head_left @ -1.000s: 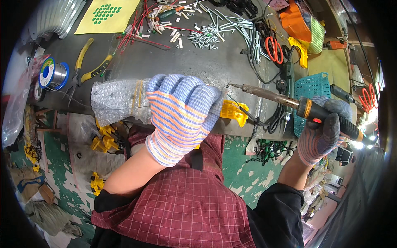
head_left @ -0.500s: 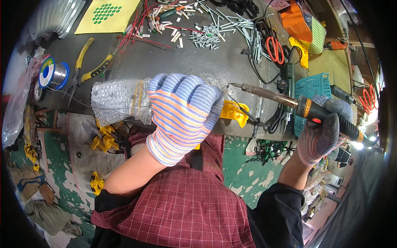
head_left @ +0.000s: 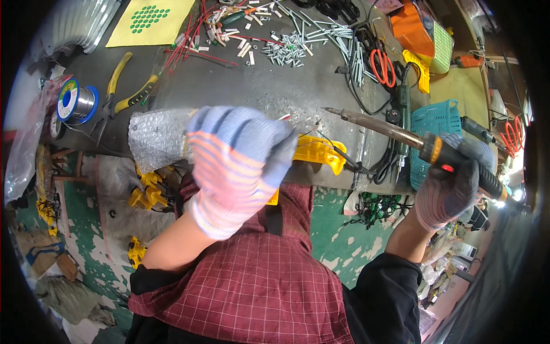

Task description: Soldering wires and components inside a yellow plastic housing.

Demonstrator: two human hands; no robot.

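My right hand [head_left: 452,183], in a striped glove with dark fingertips, grips the black handle of a soldering iron [head_left: 401,135]. The iron's bare tip points left over the table, apart from my left hand. My gloved left hand [head_left: 240,155] is closed and blurred by motion; whatever its fingers hold is hidden. Just right of it lies a yellow plastic housing [head_left: 321,153] at the table's front edge, with a black cable by it. A small red-and-white bit [head_left: 285,117] shows beyond the left knuckles. Bubble wrap [head_left: 157,137] lies left of that hand.
A solder spool [head_left: 77,103] and yellow-handled pliers [head_left: 117,86] lie at left. Screws [head_left: 286,49], red wires [head_left: 186,43] and a yellow sheet with green dots [head_left: 140,23] are at the back. Orange-handled scissors [head_left: 381,66], a green tool [head_left: 403,114] and a teal basket [head_left: 429,126] stand right.
My left hand has shifted slightly left and toward me, uncovering more of the yellow housing. The soldering iron's tip has drawn away to the right from it; the right hand has moved little.
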